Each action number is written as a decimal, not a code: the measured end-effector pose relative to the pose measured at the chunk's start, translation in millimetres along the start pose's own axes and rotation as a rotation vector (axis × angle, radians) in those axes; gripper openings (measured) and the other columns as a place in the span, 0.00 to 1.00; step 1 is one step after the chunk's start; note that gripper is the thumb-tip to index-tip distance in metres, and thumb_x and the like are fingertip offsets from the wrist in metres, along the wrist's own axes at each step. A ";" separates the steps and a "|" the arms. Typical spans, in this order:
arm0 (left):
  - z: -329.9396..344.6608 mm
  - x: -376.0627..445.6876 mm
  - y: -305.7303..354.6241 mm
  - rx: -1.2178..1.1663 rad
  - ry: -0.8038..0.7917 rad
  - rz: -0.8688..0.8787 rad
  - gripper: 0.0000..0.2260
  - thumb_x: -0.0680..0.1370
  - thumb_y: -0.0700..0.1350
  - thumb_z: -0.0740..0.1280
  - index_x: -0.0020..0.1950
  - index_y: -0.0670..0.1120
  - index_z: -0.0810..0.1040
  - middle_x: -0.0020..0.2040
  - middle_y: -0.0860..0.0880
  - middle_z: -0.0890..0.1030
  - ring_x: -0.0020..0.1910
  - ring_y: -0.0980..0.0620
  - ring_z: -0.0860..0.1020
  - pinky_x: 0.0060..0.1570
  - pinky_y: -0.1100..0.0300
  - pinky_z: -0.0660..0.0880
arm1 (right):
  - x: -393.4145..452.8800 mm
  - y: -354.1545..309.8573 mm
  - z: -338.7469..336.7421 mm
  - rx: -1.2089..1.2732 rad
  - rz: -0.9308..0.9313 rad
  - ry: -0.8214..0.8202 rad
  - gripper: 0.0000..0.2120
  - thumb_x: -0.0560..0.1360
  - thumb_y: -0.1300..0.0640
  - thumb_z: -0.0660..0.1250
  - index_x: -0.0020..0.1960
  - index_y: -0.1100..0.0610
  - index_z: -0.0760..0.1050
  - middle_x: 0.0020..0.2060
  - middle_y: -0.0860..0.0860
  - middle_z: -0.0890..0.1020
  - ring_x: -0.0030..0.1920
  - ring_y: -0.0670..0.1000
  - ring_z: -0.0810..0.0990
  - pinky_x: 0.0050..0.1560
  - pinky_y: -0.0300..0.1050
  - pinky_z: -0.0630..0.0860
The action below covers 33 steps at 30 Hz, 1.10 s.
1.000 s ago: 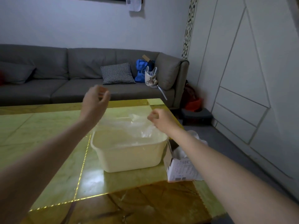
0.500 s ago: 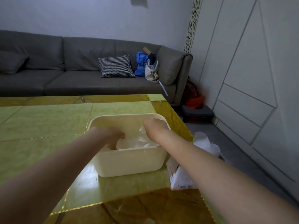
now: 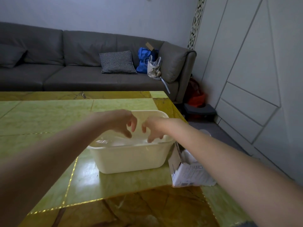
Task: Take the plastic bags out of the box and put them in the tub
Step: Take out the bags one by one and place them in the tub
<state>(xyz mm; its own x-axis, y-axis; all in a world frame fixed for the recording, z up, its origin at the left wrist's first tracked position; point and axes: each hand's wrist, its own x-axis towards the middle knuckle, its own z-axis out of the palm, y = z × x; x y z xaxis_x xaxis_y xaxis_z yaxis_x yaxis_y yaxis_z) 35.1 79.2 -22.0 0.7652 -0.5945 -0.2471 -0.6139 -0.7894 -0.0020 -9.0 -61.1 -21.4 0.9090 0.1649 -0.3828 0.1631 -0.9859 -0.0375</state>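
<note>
A: What is the left hand doing?

B: It hangs over the cream tub, above the near half of the opening. Its fingers droop down, loosely curled and spread, with nothing between them.

A: And under those fingers?

B: Clear plastic bags lie crumpled inside the tub, just below the fingertips. Whether the tips touch the plastic I cannot tell; the film is see-through and blends with the tub.

A: The right hand?

B: Just right of the left one, a narrow gap between them. Its fingers also point down, slack and apart, gripping nothing I can make out. The lowest tips reach about to the tub's near rim, right at the plastic.

A: Where is the box?

B: Right of both hands and nearer the camera, under the right forearm, touching or nearly touching the tub's right wall. It is a white printed carton with its flap open, and pale plastic shows at its mouth.

A: What carries all this?

B: A glossy yellow-green tabletop, with the tub near its right edge.

A: Beyond the fingers?

B: A grey sofa with a checked cushion and a blue bag.
</note>
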 end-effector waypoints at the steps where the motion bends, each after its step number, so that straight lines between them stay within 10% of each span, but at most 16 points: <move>1: 4.5 3.1 -1.4 0.020 -0.117 -0.033 0.12 0.73 0.46 0.71 0.56 0.48 0.78 0.51 0.49 0.76 0.49 0.50 0.76 0.45 0.62 0.71 | 1.6 -1.2 4.0 -0.058 0.008 -0.065 0.21 0.78 0.58 0.64 0.69 0.59 0.66 0.64 0.56 0.69 0.49 0.54 0.76 0.45 0.43 0.76; 5: 25.3 5.3 -14.0 0.003 -0.436 -0.193 0.13 0.78 0.38 0.63 0.62 0.43 0.75 0.60 0.42 0.77 0.51 0.46 0.79 0.45 0.60 0.77 | 14.8 -1.3 14.6 -0.106 0.026 -0.198 0.21 0.80 0.60 0.56 0.73 0.56 0.63 0.69 0.58 0.65 0.64 0.59 0.70 0.50 0.45 0.69; 7: 30.2 6.2 -18.1 0.032 -0.416 -0.194 0.15 0.80 0.42 0.59 0.66 0.43 0.73 0.64 0.43 0.75 0.61 0.45 0.76 0.53 0.58 0.75 | 22.6 -0.8 19.2 -0.136 0.038 -0.248 0.19 0.80 0.60 0.55 0.71 0.57 0.66 0.69 0.58 0.67 0.63 0.60 0.71 0.53 0.47 0.70; 10: 30.5 8.5 -19.0 -0.028 -0.486 -0.167 0.14 0.79 0.39 0.60 0.64 0.45 0.73 0.59 0.44 0.76 0.51 0.48 0.79 0.41 0.63 0.76 | 24.2 -1.1 18.9 -0.114 0.019 -0.226 0.18 0.80 0.62 0.57 0.69 0.60 0.67 0.67 0.59 0.69 0.53 0.56 0.73 0.44 0.42 0.71; 14: 13.9 5.6 -17.4 -0.141 -0.219 -0.208 0.09 0.76 0.42 0.66 0.56 0.45 0.77 0.46 0.49 0.79 0.36 0.56 0.77 0.37 0.65 0.75 | 8.9 6.7 4.4 -0.055 -0.009 -0.044 0.20 0.77 0.59 0.64 0.68 0.59 0.68 0.64 0.57 0.72 0.54 0.55 0.75 0.44 0.39 0.73; 24: -26.3 -20.6 92.8 -0.269 0.342 0.196 0.09 0.76 0.38 0.64 0.53 0.44 0.81 0.51 0.47 0.82 0.50 0.49 0.79 0.52 0.58 0.75 | -89.2 62.2 -38.3 0.086 0.102 0.237 0.15 0.75 0.51 0.68 0.56 0.60 0.77 0.46 0.52 0.80 0.39 0.50 0.78 0.37 0.39 0.74; 28: -13.8 -22.9 130.8 -0.285 0.281 0.306 0.11 0.75 0.41 0.67 0.57 0.42 0.78 0.55 0.46 0.81 0.51 0.49 0.78 0.51 0.59 0.74 | -112.9 88.5 -20.5 0.112 0.276 -0.033 0.20 0.71 0.49 0.72 0.55 0.62 0.78 0.43 0.53 0.80 0.41 0.51 0.79 0.38 0.41 0.77; 33: 2.8 -19.7 159.3 -0.371 0.155 0.240 0.22 0.74 0.46 0.70 0.66 0.44 0.70 0.62 0.46 0.76 0.57 0.48 0.76 0.52 0.61 0.72 | -116.7 98.6 0.5 0.207 0.175 0.189 0.03 0.70 0.60 0.73 0.42 0.56 0.79 0.40 0.52 0.80 0.42 0.50 0.78 0.41 0.42 0.75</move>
<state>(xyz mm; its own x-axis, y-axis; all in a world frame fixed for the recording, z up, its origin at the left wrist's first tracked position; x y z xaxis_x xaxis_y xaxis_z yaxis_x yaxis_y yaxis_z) -78.3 -34.5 -20.2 0.6474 -0.7605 -0.0506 -0.6877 -0.6115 0.3913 -99.2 -177.6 19.1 0.9746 -0.0247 -0.2224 -0.0661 -0.9813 -0.1808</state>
